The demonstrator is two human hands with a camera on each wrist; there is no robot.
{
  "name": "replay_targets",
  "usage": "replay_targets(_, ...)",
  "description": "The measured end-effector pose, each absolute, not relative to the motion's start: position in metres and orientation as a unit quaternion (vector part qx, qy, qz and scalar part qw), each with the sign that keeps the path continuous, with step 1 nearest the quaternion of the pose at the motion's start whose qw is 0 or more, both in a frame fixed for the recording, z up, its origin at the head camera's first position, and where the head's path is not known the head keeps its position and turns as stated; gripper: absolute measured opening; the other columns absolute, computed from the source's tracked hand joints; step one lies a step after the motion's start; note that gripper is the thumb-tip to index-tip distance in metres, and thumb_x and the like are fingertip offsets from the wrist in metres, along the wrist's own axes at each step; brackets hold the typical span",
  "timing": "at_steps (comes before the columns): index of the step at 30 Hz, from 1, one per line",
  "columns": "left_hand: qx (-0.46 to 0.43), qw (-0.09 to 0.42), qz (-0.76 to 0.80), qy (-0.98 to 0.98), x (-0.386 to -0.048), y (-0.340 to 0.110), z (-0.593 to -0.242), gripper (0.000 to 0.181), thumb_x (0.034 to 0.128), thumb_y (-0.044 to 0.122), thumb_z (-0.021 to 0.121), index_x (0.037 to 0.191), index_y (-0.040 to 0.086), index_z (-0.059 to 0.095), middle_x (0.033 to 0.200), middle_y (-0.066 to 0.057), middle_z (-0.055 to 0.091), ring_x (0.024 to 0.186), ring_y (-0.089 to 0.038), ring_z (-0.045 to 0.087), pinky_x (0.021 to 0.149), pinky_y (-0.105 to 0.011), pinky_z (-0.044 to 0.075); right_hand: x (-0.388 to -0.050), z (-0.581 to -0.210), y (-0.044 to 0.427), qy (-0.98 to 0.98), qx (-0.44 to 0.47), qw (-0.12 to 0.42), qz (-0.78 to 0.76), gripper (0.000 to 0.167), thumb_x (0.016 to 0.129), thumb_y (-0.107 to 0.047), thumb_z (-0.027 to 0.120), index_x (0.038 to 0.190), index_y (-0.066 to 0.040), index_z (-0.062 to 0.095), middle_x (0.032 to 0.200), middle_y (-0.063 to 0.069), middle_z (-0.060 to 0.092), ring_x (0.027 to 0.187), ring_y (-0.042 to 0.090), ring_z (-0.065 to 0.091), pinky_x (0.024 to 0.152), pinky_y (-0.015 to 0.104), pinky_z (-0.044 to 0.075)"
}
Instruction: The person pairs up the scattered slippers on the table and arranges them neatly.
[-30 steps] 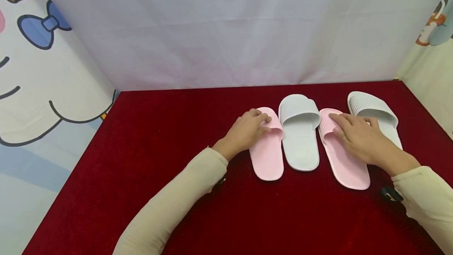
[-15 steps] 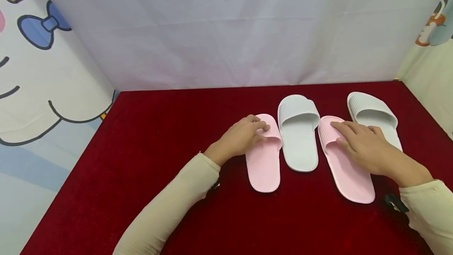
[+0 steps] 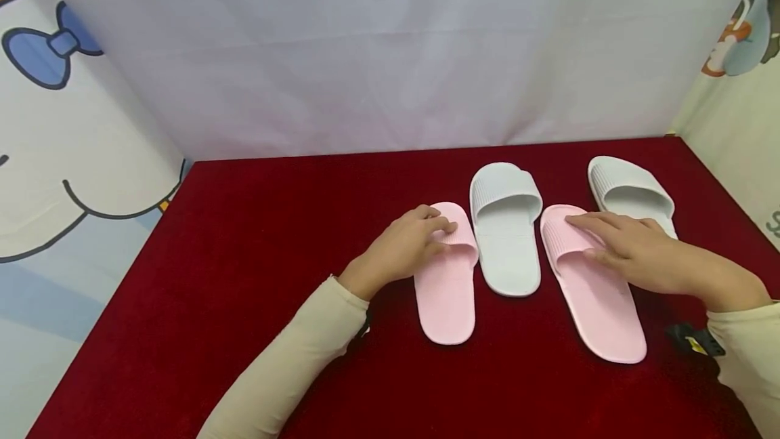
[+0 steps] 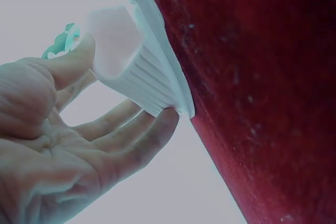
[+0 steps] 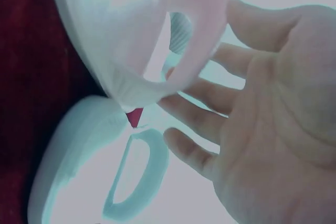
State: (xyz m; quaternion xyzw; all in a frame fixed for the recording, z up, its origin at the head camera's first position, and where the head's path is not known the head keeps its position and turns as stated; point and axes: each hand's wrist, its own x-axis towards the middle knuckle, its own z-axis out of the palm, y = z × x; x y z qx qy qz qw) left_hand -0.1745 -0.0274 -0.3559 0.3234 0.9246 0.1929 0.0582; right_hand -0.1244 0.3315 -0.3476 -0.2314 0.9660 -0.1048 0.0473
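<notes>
In the head view my left hand (image 3: pixel 402 246) holds the left pink slipper (image 3: pixel 447 297) at its ribbed strap. Its thumb is at the strap's opening and its fingers lie over the toe end; the left wrist view shows this strap (image 4: pixel 149 82) from the side. My right hand (image 3: pixel 642 256) grips the strap of the right pink slipper (image 3: pixel 600 310). In the right wrist view, its thumb meets the strap (image 5: pixel 207 30) edge and its fingers extend along the far side. Whether the soles touch the cloth is unclear.
One white slipper (image 3: pixel 508 249) lies between the pink pair. Another white slipper (image 3: pixel 630 185) is at the far right, partly behind my right hand. Red cloth (image 3: pixel 262 256) covers the surface, which ends at a pale curtain (image 3: pixel 365 73) behind.
Both hands have drawn the two pink slippers toward me, and these look larger in the head view. The white slippers have stayed put; the view has shifted slightly.
</notes>
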Motion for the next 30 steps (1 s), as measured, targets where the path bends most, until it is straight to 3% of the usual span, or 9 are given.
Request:
replay_targets(5, 0.32, 0.068, 0.212, 0.921, -0.174, -0.028, -0.356, 0.035, 0.095, 0.022, 0.068, 0.129, 0.016, 0.066, 0.138, -0.015, 0.056, 0.13, -0.029, 0.053, 0.107, -0.044, 0.046, -0.125, -0.349, 0.34, 0.959, -0.26, 0.028, -0.108, 0.055, 0.091, -0.015, 0.07, 0.141, -0.012, 0.048, 0.136, 0.012, 0.057, 0.124, 0.03, 0.054, 0.085, 0.053, 0.041)
replay_targets(10, 0.306, 0.082, 0.223, 0.922, -0.174, -0.029, -0.355, 0.037, 0.0931, 0.021, 0.071, 0.13, 0.018, 0.065, 0.134, -0.012, 0.059, 0.127, -0.026, 0.054, 0.105, -0.042, 0.047, -0.126, -0.352, 0.344, 0.951, -0.293, -0.021, -0.097, 0.058, 0.084, -0.008, 0.075, 0.137, -0.014, 0.053, 0.126, 0.006, 0.062, 0.105, 0.023, 0.063, 0.081, 0.048, 0.048)
replay_targets(13, 0.304, 0.079, 0.221, 0.924, -0.175, -0.029, -0.354, 0.037, 0.0932, 0.022, 0.071, 0.13, 0.019, 0.065, 0.131, -0.01, 0.061, 0.125, -0.023, 0.055, 0.103, -0.041, 0.047, -0.126, -0.354, 0.345, 0.946, -0.306, -0.045, -0.098, 0.06, 0.082, -0.005, 0.077, 0.136, -0.014, 0.054, 0.124, 0.003, 0.063, 0.104, 0.015, 0.06, 0.085, 0.028, 0.048)
replay_targets(17, 0.313, 0.075, 0.219, 0.921, -0.174, -0.029, -0.351, 0.036, 0.093, 0.026, 0.071, 0.128, 0.021, 0.067, 0.129, -0.007, 0.063, 0.123, -0.021, 0.056, 0.101, -0.041, 0.049, -0.126, -0.356, 0.346, 0.938, -0.321, -0.066, -0.114, 0.061, 0.079, -0.001, 0.078, 0.135, -0.011, 0.056, 0.124, 0.002, 0.063, 0.111, 0.005, 0.051, 0.091, 0.006, 0.032)
replay_targets(23, 0.319, 0.064, 0.222, 0.919, -0.168, -0.03, -0.341, 0.035, 0.0908, 0.029, 0.073, 0.125, 0.022, 0.068, 0.128, -0.007, 0.063, 0.12, -0.02, 0.058, 0.098, -0.041, 0.05, -0.124, -0.353, 0.342, 0.93, -0.333, -0.082, -0.129, 0.064, 0.078, 0.006, 0.076, 0.136, -0.012, 0.055, 0.122, 0.003, 0.061, 0.112, 0.0, 0.046, 0.093, 0.003, 0.029)
replay_targets(30, 0.324, 0.057, 0.228, 0.916, -0.165, -0.028, -0.337, 0.036, 0.09, 0.03, 0.074, 0.125, 0.022, 0.068, 0.126, -0.007, 0.063, 0.117, -0.019, 0.059, 0.096, -0.041, 0.051, -0.117, -0.343, 0.333, 0.933, -0.328, -0.062, -0.131, 0.061, 0.085, -0.003, 0.074, 0.141, -0.015, 0.051, 0.126, 0.002, 0.058, 0.113, 0.005, 0.047, 0.094, 0.003, 0.028)
